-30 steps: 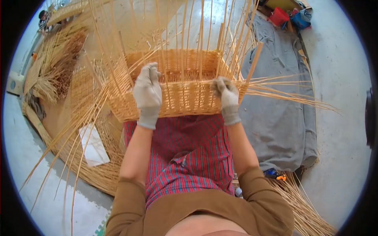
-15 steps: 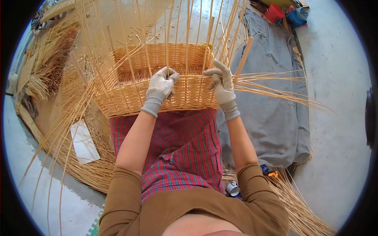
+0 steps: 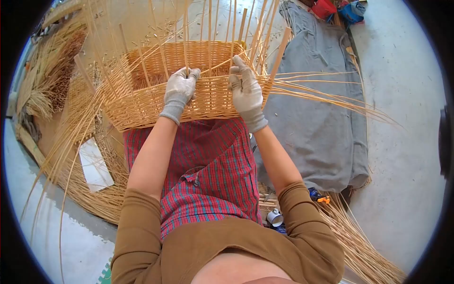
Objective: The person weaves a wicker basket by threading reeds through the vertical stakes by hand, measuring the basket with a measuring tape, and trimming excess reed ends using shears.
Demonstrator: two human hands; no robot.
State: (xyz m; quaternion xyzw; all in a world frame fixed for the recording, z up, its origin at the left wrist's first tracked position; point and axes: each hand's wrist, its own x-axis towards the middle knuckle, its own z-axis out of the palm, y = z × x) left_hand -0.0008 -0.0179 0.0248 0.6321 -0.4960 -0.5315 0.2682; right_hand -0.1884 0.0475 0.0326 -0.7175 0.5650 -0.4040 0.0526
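Observation:
A woven wicker basket (image 3: 208, 102) rests on my lap, its long near wall facing me and its thin upright stakes (image 3: 186, 38) rising from the weave. My left hand (image 3: 181, 90), in a pale work glove, is closed on the rim of the near wall by a stake, thumb on top. A wicker strand (image 3: 218, 66) slants from beside this hand up to the fingertips of my gloved right hand (image 3: 248, 94), which is closed on it near the basket's right corner. Loose strand ends (image 3: 326, 97) stick out to the right of that corner.
A grey cloth (image 3: 312, 109) covers a low surface on the right. Bundles of wicker rods (image 3: 364, 246) lie at lower right, others (image 3: 52, 75) at upper left. A white board (image 3: 95, 163) lies on rods at left; a mug (image 3: 275, 217) stands by my right side.
The basket and both hands have shifted left and slightly up in view. My right hand's fingers have come up to a strand that now slants between the hands.

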